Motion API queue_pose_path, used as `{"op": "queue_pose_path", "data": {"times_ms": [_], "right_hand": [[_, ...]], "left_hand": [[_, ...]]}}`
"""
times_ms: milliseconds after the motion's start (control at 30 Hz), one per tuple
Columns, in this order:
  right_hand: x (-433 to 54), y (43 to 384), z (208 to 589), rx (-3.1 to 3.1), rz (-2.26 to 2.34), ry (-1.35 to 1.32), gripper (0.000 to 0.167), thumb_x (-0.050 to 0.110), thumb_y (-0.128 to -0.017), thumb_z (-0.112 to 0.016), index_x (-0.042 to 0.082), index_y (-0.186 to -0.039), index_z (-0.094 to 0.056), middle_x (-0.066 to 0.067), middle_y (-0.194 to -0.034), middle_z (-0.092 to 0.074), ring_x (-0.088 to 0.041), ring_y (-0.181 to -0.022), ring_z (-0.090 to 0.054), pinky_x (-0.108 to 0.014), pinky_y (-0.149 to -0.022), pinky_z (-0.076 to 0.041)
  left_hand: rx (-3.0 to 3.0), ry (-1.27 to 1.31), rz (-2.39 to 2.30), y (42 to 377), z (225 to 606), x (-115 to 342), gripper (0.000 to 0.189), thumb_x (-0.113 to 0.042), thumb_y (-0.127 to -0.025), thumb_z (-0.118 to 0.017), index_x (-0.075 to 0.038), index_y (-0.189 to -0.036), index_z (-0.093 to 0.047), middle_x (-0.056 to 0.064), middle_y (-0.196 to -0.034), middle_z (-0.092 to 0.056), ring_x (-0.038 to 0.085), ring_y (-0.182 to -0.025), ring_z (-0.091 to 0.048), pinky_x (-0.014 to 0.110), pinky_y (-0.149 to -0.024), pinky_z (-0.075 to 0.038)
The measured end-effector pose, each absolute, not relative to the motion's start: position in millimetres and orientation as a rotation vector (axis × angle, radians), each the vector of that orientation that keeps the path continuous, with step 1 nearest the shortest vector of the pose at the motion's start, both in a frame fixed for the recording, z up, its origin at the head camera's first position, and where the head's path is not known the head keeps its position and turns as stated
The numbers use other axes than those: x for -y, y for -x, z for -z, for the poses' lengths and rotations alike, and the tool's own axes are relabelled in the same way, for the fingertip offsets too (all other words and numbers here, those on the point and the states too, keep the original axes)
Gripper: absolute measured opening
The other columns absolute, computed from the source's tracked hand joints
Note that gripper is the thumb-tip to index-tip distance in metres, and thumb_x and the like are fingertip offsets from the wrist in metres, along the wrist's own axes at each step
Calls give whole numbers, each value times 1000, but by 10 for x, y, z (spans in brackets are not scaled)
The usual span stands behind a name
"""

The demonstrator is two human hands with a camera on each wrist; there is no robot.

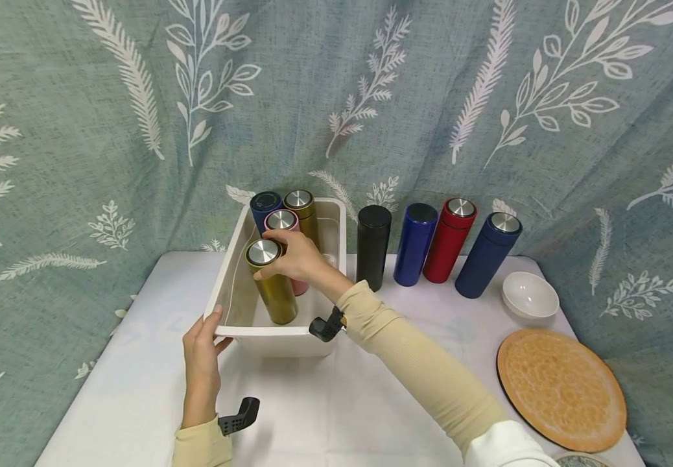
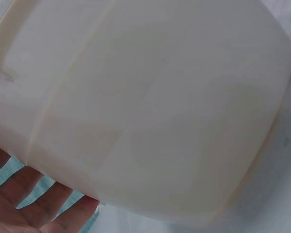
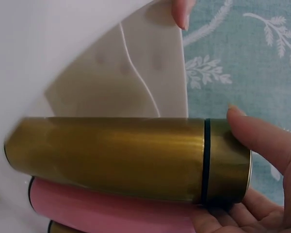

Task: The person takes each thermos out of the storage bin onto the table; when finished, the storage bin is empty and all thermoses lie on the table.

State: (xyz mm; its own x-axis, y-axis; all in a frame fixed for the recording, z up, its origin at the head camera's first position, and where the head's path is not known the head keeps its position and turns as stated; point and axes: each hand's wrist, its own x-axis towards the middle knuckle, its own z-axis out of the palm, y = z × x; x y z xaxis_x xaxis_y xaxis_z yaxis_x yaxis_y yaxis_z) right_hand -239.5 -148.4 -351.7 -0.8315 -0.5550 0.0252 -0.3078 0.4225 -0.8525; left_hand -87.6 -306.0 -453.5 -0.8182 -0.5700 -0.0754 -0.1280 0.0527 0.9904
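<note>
Gold colours the flask [image 1: 278, 298] that the right hand [image 1: 295, 256] pinches by its capped end, thumb on one side and fingers on the other. This flask stands inside the white bin [image 1: 281, 344], towards 6 o'clock from the bin's middle, its base near the front wall; I cannot tell whether it touches the floor. Some room shows between it and the bin's left wall. The left hand [image 1: 201, 347] grips the rim at the bin's 7 o'clock corner.

Just beside the gold flask, on its 1 o'clock side, is a pink flask [image 3: 111, 208]. Beyond, towards the bin's back edge, a blue-topped flask [image 1: 266, 206] is at 11 and a second gold one [image 1: 310, 224] at 1.

Outside, at 3 o'clock, a narrow gap divides the bin's right edge from a black flask [image 1: 374, 253]; royal-blue [image 1: 415, 250], red [image 1: 447, 246] and navy [image 1: 485, 263] ones follow. Past them is a bowl [image 1: 530, 295]. At 4 o'clock a round board [image 1: 561, 389] lies near the worktop's [image 1: 395, 402] right edge, with wide room between it and the bin, crossed by the right sleeve [image 1: 424, 370].
</note>
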Motion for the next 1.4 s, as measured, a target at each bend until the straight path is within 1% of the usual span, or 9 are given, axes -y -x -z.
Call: {"op": "queue_pose_path", "data": {"times_ms": [133,267,500,733,900,967,1167,1300,1400], "right_hand": [[1496,2402,3520,-2436,1343,745,84,20,-66,-93,19,-142,-58,-5,-143,-61,-23,-130,-58,-36,-107,-48],[1503,2410,3531,-2440,1340,739,84,20,-66,-94,19,-142,-58,-5,-142,-62,-24,-129,-58,-35,-106,-49],[1494,2410,3530,-2453,1324,754,79,20,-67,-93,18,-139,-60,-4,-139,-64,-23,-126,-60,-35,-104,-50],[1479,2399,3497,-2492,1314,699,77,21,-65,-94,18,-135,-62,-5,-134,-66,-25,-122,-61,-35,-100,-51],[1468,2389,3486,-2490,1302,718,75,20,-66,-93,17,-135,-62,-4,-135,-66,-24,-122,-61,-33,-101,-50],[1464,2387,3492,-2492,1302,730,75,20,-66,-93,17,-135,-62,-3,-134,-66,-23,-122,-61,-33,-101,-50],[1444,2385,3509,-2517,1290,780,75,22,-65,-94,15,-134,-63,-1,-133,-68,-21,-120,-63,-31,-100,-51],[1422,2376,3491,-2514,1299,783,75,22,-65,-94,15,-134,-64,-1,-133,-68,-21,-120,-63,-32,-100,-51],[1398,2369,3469,-2488,1319,767,75,22,-65,-94,15,-134,-64,-2,-134,-67,-21,-121,-62,-34,-101,-51]], "left_hand": [[2005,-710,1815,878,4544,3068,55,-46,-104,-43,-12,-146,-54,13,-146,-54,19,-121,-54,6,-76,-49],[2009,-709,1814,879,4549,3073,55,-46,-104,-43,-12,-146,-53,14,-147,-53,21,-123,-53,6,-75,-49],[1990,-712,1841,890,4535,3062,55,-46,-104,-44,-11,-146,-54,12,-146,-53,22,-124,-53,6,-75,-49],[1988,-714,1840,894,4533,3058,55,-46,-104,-44,-11,-146,-53,14,-148,-52,23,-126,-51,6,-75,-48],[1996,-712,1834,888,4537,3061,55,-46,-104,-43,-12,-147,-52,14,-149,-52,21,-124,-52,6,-75,-49],[2000,-710,1822,884,4539,3055,56,-47,-104,-44,-11,-147,-52,14,-149,-52,23,-125,-53,6,-75,-49],[2004,-701,1787,883,4546,3039,57,-47,-104,-45,-10,-146,-53,15,-148,-53,34,-132,-52,6,-75,-48],[2002,-691,1795,883,4541,3037,57,-47,-104,-45,-10,-146,-53,17,-149,-52,35,-134,-51,6,-74,-48],[2011,-704,1781,876,4541,3036,56,-48,-104,-44,-11,-146,-53,15,-149,-52,35,-133,-52,6,-75,-48]]}}
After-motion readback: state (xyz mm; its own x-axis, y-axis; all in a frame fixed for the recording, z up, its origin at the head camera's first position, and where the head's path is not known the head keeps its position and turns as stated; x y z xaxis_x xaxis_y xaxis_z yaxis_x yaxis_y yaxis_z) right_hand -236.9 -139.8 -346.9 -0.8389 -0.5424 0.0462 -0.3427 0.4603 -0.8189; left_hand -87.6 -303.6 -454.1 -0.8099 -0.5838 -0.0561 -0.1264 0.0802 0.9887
